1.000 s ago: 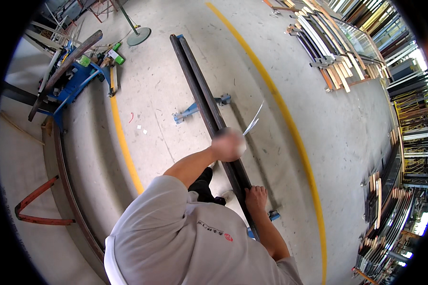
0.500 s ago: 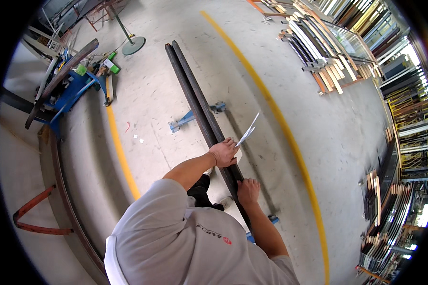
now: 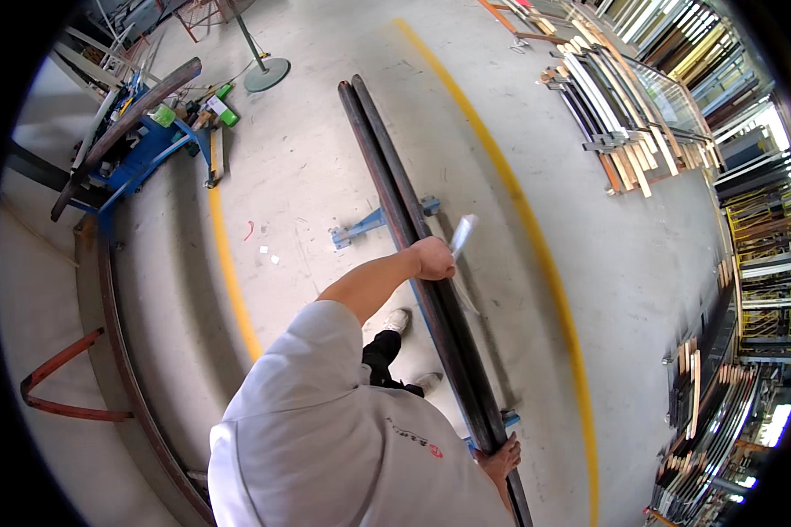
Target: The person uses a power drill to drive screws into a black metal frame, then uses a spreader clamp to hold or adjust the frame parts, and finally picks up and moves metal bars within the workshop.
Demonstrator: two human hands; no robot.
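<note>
Two long dark bars (image 3: 444, 338) lie side by side, running from the far middle to the near right. My left hand (image 3: 433, 258) is over the bars, fingers closed on some thin white strips (image 3: 464, 235) that stick out past its right side and are blurred. Whether that hand also touches the bars, I cannot tell. Lower down, my right hand (image 3: 499, 458) lies across the near part of the bars, its fingers curled over their right side. Blue supports carry the bars, a far one (image 3: 357, 230) and a near one (image 3: 510, 418).
Yellow lines (image 3: 536, 233) run along the grey floor on both sides. At the left stand a blue cart (image 3: 149, 149) with tools and a red-brown angled frame (image 3: 61, 408). A round-based stand (image 3: 267, 75) is farther off. Racks of profiles (image 3: 620, 132) fill the right.
My right hand has slid down along the bars toward me, away from my left hand. The left has lifted slightly, still with the white strips, which swing. The view has shifted a little.
</note>
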